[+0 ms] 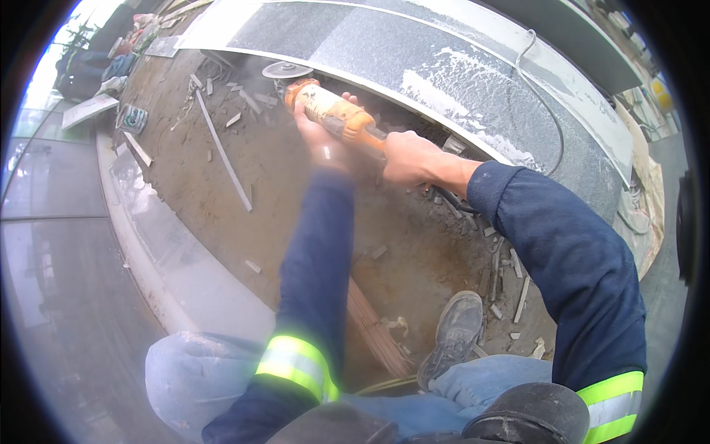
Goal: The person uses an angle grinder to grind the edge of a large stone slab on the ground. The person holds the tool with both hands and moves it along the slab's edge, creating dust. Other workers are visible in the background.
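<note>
An orange angle grinder (pixel 342 112) is held in both my hands, its body slanting up and to the left. My left hand (pixel 322 140) is wrapped under the front of the body, just behind the head. Closed around the rear handle is my right hand (pixel 416 157). The pale round disc (pixel 287 69) lies nearly flat at the near edge of a grey stone slab (pixel 355 38); whether it touches the edge, I cannot tell. Hazy dust blurs the area around my left wrist. A dark power cord (pixel 451 198) runs back from below my right hand.
Stone offcuts and a long thin strip (pixel 222 148) litter the dirt ground. A bundle of reddish wooden strips (pixel 376 327) lies near my shoe (pixel 456 333). A can (pixel 132 118) stands at the left by a pale stone curb (pixel 192 259). A grey cable (pixel 560 133) loops across the slab.
</note>
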Demonstrator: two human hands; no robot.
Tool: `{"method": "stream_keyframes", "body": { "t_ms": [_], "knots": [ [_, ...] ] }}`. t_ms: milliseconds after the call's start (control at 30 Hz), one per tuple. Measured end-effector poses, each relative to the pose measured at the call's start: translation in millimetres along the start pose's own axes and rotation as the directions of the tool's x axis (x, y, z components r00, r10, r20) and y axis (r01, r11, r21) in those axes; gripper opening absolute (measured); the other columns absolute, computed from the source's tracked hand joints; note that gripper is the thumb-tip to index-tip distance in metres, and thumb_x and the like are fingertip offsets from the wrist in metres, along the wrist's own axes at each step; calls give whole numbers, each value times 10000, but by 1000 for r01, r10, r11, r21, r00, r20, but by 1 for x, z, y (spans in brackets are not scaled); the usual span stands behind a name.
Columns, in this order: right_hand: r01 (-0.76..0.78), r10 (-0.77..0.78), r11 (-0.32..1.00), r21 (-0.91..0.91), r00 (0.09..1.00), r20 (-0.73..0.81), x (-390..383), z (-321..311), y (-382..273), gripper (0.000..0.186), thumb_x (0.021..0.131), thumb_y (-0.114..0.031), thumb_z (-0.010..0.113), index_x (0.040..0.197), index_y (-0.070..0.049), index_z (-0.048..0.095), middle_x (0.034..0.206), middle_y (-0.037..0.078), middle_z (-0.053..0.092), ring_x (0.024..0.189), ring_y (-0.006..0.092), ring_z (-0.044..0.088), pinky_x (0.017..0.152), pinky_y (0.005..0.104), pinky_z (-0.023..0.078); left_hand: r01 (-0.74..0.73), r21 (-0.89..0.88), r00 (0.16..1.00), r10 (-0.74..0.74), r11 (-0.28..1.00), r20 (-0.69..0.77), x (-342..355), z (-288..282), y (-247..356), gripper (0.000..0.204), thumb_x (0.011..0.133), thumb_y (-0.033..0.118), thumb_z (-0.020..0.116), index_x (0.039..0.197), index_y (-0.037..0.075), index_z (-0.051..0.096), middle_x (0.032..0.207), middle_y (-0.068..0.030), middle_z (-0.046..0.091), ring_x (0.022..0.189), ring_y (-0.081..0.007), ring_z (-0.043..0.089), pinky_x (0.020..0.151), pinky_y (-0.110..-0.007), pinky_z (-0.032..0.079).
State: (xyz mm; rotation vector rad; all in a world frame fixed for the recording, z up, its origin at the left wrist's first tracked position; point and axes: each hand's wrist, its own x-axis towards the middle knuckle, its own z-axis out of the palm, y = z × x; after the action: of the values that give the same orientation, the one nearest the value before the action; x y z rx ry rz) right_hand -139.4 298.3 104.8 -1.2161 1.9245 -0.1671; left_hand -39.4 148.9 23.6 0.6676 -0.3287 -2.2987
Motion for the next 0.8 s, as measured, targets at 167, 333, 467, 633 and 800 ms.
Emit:
{"method": "stream_keyframes", "body": {
  "t_ms": [167,333,467,633,800],
  "knots": [
    [-14,14,1000,2,1000,12,-2,-2,0,333,831,-67,590,1088,124,683,920,261,739,814,320,765,695,385,630,-49,34,999,49,998,24,6,-9,-3,931,866,740,518,1225,-119,484,1054,-243,628,907,-381,662,881,-542,534],
    [4,-5,1000,-24,1000,-22,-7,4,7,332,843,-61,578,1098,128,674,906,243,739,779,299,763,626,381,635,0,9,1000,0,1000,28,-2,-5,-5,943,874,740,517,1241,-128,480,1071,-252,621,962,-386,646,899,-533,526],
    [4,-4,1000,-1,1000,-7,-14,4,9,332,850,-58,569,1106,129,668,904,236,736,754,296,760,585,376,634,-5,19,1000,5,1000,16,-9,-4,-8,950,882,740,506,1257,-133,470,1091,-261,615,978,-397,639,894,-532,528],
    [8,-8,1000,-25,1000,-10,-22,3,9,331,852,-55,566,1104,134,667,909,241,735,750,295,759,589,377,633,-24,54,1000,23,998,16,-19,4,-12,922,894,730,495,1267,-113,467,1095,-261,614,962,-411,643,870,-545,542],
    [7,-7,1000,-24,1000,3,-24,5,13,328,849,-54,575,1097,140,667,919,248,732,746,298,756,587,376,631,-44,56,999,44,997,-11,-22,4,-15,900,906,721,486,1267,-103,465,1095,-258,608,953,-416,646,859,-553,547]
  ]
}}
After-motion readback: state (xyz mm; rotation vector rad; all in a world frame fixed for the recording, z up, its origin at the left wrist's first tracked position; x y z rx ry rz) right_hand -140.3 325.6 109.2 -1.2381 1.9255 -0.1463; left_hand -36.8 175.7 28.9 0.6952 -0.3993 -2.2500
